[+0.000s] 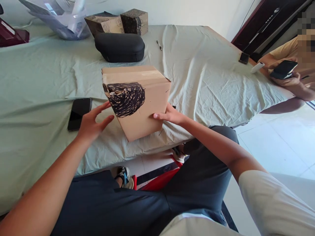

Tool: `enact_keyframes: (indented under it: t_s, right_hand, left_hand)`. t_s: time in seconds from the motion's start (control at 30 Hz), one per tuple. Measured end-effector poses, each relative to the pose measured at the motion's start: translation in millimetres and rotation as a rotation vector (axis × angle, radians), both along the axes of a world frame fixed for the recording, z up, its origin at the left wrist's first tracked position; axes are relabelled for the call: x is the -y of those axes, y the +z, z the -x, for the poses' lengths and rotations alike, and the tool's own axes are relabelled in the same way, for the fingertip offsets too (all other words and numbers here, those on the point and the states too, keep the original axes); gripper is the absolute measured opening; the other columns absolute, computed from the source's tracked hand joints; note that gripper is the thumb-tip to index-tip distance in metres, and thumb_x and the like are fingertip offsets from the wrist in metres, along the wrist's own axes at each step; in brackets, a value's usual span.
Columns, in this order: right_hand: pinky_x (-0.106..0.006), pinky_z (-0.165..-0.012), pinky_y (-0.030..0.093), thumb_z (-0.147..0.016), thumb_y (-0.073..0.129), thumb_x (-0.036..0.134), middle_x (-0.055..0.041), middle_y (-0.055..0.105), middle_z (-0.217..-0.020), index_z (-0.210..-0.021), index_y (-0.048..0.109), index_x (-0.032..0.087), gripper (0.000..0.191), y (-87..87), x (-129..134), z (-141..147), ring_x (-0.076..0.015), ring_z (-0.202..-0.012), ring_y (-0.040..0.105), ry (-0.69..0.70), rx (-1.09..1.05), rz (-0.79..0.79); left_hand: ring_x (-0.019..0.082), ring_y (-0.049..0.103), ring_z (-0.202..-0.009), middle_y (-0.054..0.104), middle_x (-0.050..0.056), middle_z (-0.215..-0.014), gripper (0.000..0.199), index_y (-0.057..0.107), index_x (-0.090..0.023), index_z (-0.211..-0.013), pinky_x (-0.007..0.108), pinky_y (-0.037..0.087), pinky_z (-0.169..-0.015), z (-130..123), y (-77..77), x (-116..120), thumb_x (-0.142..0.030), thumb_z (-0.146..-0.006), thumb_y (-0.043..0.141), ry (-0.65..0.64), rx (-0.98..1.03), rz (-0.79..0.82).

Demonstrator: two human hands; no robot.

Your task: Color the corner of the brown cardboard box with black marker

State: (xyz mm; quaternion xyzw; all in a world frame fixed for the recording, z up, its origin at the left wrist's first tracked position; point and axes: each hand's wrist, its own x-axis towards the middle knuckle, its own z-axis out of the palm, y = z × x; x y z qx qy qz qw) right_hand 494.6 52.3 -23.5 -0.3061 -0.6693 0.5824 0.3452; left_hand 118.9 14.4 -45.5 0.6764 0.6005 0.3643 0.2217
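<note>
A brown cardboard box (147, 106) stands tilted near the front edge of the cloth-covered table. Dense black scribble marks the upper left of its near face, and tape runs along its top. My right hand (171, 114) grips the box's right side, thumb on the near face and fingers behind, mostly hidden. Beside the box's left edge is my left hand (94, 121), its thumb and fingers spread apart; fingertips come close to the cardboard, and contact is unclear. A black phone (79, 114) lies on the cloth just left of that hand.
Behind the box sits a black hard case (119, 47), with two scribbled cardboard boxes (135, 22) further back. A clear plastic container (61, 19) stands at the back left. A pen (159, 45) lies on the cloth. At right, another person's hands hold a phone (283, 69).
</note>
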Motion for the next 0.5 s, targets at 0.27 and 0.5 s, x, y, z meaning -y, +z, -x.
enact_keyframes:
  t_s: [0.27, 0.5]
  right_hand:
    - [-0.071, -0.142, 0.044, -0.071, 0.101, 0.081, -0.0164, 0.051, -0.184, -0.178, 0.045, 0.033, 0.130, 2.7, 8, 7, -0.0482, -0.183, 0.027, 0.000, 0.003, -0.051]
    - [-0.071, -0.140, 0.047, -0.072, 0.098, 0.087, -0.0159, 0.055, -0.182, -0.180, 0.040, 0.033, 0.134, 6.8, 10, 15, -0.0473, -0.174, 0.045, -0.104, -0.058, 0.009]
  left_hand:
    - [0.068, 0.052, -0.159, 0.054, 0.046, -0.170, 0.112, 0.049, 0.000, -0.174, 0.086, 0.047, -0.119, 54, 15.3, -29, -0.065, -0.089, 0.082, 0.552, -0.530, 0.425]
    - [0.061, 0.059, -0.153, 0.060, 0.047, -0.160, 0.104, 0.053, 0.002, -0.147, 0.088, 0.042, -0.125, 69, 4.5, -56, -0.043, -0.067, 0.103, 0.699, -0.340, 0.325]
